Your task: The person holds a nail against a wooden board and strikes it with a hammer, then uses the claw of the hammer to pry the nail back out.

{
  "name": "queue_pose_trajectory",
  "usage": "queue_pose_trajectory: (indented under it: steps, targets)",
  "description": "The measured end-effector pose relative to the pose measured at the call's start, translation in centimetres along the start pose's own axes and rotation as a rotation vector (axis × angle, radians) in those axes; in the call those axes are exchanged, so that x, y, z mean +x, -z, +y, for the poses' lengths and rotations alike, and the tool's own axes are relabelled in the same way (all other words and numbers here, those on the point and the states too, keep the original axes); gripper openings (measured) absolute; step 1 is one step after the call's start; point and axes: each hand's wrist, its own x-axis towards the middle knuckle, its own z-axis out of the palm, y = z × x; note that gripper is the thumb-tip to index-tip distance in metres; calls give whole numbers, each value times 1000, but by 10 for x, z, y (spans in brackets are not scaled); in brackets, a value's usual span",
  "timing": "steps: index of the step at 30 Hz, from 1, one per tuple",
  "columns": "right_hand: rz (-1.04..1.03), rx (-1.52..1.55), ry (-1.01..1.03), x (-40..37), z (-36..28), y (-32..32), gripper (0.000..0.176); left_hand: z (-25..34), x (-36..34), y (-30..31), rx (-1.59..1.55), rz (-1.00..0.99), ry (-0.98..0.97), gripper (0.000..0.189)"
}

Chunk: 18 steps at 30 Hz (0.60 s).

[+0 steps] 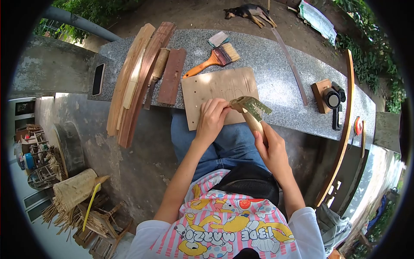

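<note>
A thin wooden board (220,87) with pencil marks and small dark spots along its left edge lies partly on the stone tabletop and partly over my lap. My left hand (211,117) rests on its lower part, with thumb and fingertips pressed together; what they pinch, if anything, is hidden beside the hammer. In my right hand (271,149) is the wooden handle of a claw hammer (254,107). Its brassy head sits just right of my left fingertips, claw pointing right. Beyond the board lies a paint brush (211,60) with an orange handle.
Wooden strips (140,82), a wood-handled chisel (158,67) and a reddish block (172,77) lie left on the granite table (276,69). A phone (98,79) is farther left. Right are a clear ruler (291,67), a black tool (333,100) and a long curved strip (343,142). A dog (250,13) lies beyond.
</note>
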Motion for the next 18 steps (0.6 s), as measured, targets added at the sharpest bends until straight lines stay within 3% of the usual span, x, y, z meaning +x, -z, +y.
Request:
queue_pose_trajectory:
  steps: [3, 9, 12, 18]
  targets:
    - [48, -17, 53, -1, 1, -1, 30, 0, 0, 0, -8, 3, -1, 17]
    - [1, -8, -42, 2, -2, 0, 29, 1, 0, 0, -14, 8, 8, 15]
    - [72, -6, 37, 1, 2, 0, 29, 0, 0, 0, -13, 5, 4, 14]
    - [7, -3, -27, 7, -2, 3, 26, 0, 0, 2, -19, 6, 11, 14]
